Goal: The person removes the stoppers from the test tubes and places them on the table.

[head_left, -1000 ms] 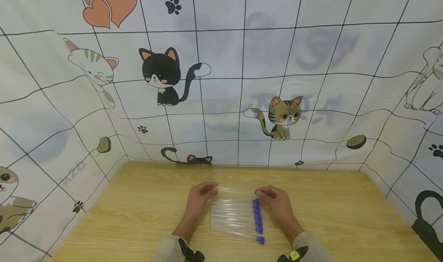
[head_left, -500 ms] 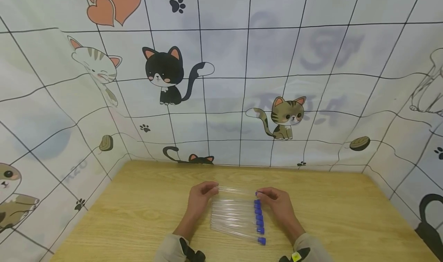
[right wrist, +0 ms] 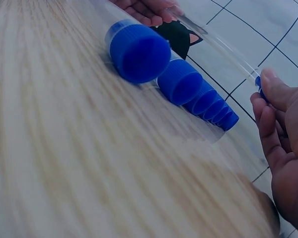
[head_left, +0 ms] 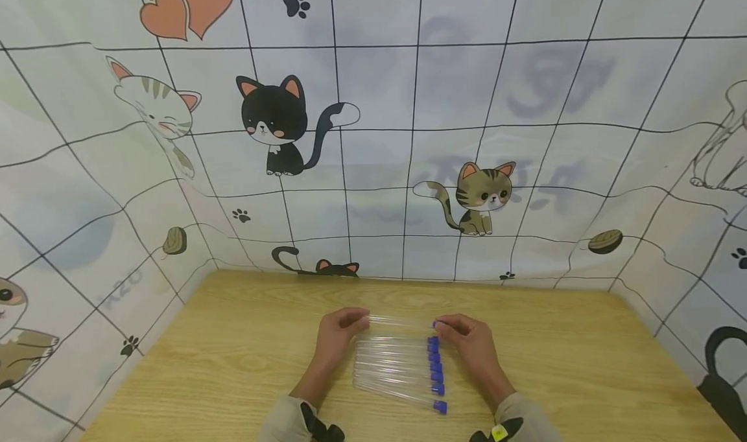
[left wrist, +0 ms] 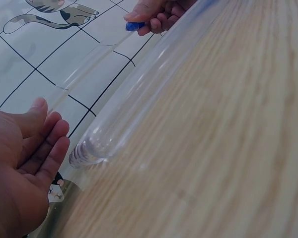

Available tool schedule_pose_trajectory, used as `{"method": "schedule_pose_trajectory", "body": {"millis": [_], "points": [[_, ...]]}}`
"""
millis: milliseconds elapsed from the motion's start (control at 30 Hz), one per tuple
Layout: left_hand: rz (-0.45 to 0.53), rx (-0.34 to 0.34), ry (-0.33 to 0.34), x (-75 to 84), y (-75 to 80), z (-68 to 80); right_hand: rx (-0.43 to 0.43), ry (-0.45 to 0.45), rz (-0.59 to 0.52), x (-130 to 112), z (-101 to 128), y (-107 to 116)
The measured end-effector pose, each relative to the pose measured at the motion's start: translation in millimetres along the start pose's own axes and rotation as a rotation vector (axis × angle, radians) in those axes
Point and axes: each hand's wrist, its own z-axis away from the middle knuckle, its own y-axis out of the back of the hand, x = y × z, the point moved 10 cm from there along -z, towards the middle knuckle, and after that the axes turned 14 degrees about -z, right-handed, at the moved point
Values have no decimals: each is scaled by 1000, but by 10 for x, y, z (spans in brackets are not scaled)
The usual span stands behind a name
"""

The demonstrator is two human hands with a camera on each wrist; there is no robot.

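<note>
- The left hand pinches the closed end of a clear tube; the right hand pinches its blue cap.
- This tube sits at 12 o'clock of a row of tubes on the tabletop.
- All tubes look empty.

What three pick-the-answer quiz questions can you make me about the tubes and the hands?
1. Where do the spare tubes lie?
A. on the table between the hands
B. on the floor
C. in a box

2. What colour are the caps?
A. red
B. blue
C. green

3. How is the far tube held?
A. lying alone, untouched
B. by one hand only
C. by both hands, one at each end

Answers: 1 A, the head view shows them in a row on the wood. 2 B, the right wrist view shows blue caps. 3 C, the left hand is at its clear end and the right hand pinches its cap.
</note>
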Motion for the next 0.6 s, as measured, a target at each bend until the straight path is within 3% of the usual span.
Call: {"method": "schedule_pose_trajectory", "body": {"millis": [300, 600], "points": [[24, -13, -31, 366, 122, 108, -14, -13, 27, 29, -25, -21], [2, -40, -14, 353, 82, 109, -76, -35, 38, 97, -36, -42]]}}
